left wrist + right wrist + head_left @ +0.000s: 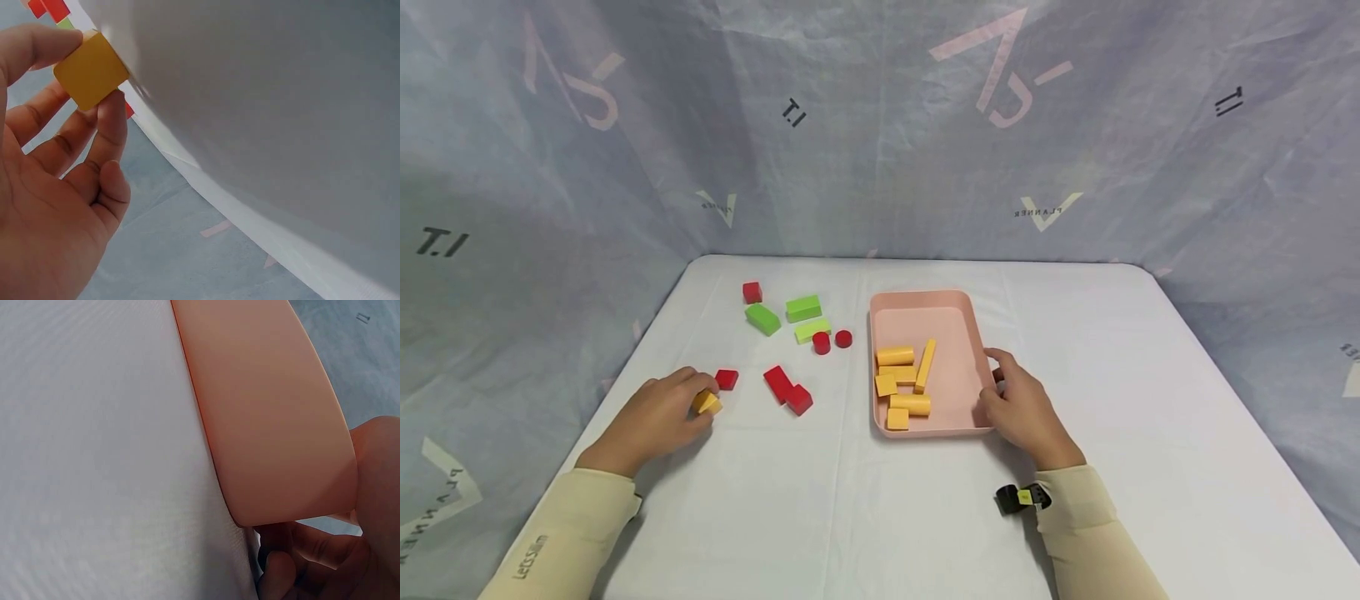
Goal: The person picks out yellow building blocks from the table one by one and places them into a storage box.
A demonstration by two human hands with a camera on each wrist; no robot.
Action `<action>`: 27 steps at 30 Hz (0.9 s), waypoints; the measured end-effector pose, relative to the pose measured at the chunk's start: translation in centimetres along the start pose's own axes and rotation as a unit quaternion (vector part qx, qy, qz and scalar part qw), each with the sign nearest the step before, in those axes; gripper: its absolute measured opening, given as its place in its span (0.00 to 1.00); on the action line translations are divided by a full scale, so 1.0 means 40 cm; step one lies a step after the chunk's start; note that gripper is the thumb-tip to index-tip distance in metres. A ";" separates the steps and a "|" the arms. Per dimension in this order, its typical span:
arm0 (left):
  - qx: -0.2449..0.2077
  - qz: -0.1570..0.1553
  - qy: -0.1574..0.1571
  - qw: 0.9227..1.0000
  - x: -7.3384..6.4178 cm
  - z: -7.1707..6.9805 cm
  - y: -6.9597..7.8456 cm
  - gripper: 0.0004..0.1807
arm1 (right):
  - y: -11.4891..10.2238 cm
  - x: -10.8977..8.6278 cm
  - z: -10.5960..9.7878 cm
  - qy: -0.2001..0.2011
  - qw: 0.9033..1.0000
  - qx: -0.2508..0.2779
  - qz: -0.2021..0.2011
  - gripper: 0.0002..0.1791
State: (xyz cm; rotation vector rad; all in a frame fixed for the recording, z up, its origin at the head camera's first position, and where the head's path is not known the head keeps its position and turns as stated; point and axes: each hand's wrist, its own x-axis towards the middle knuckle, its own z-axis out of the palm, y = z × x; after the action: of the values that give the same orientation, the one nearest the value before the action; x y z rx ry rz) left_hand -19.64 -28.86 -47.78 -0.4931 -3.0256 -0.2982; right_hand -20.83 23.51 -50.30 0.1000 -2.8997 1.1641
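Observation:
On the left side of the table, my left hand point(655, 417) pinches a yellow block point(92, 70) between thumb and fingertips. A flat red block point(727, 380) lies just beyond those fingers. My right hand point(1024, 410) holds the near right side of a pink tray point(951, 350), thumb at the rim. In the right wrist view the tray's outer wall point(275, 412) fills the middle, with fingers curled below its corner. Several yellow pieces lie along the tray's left side, among them a cylinder point(895, 356), a long bar point(925, 367) and a cube point(898, 418).
Between left hand and tray lie a red bar point(778, 384) and a red cube point(800, 400), touching. Farther back are green blocks point(803, 308), small red cylinders point(822, 343) and another red cube point(752, 292). A grey printed curtain point(880, 167) surrounds the white table point(1120, 350).

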 end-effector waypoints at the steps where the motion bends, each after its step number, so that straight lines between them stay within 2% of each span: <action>1: 0.000 0.001 0.000 1.000 0.001 -0.001 0.000 0.17 | 0.000 0.000 0.000 0.000 1.000 0.000 0.000 0.36; 13: 0.006 0.004 0.008 1.000 0.013 -0.020 0.017 0.17 | 0.002 0.002 0.001 -0.001 1.000 0.004 -0.004 0.36; 27: 0.016 0.024 0.023 0.999 0.027 -0.039 0.026 0.16 | 0.001 0.001 -0.002 0.001 1.000 -0.001 -0.009 0.36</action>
State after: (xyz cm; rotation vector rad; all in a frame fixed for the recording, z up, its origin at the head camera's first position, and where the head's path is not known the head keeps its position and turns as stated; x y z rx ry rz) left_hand -20.28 -27.87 -45.98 -0.5482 -2.9644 -0.2554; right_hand -20.85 23.59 -50.28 0.1260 -2.8930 1.1567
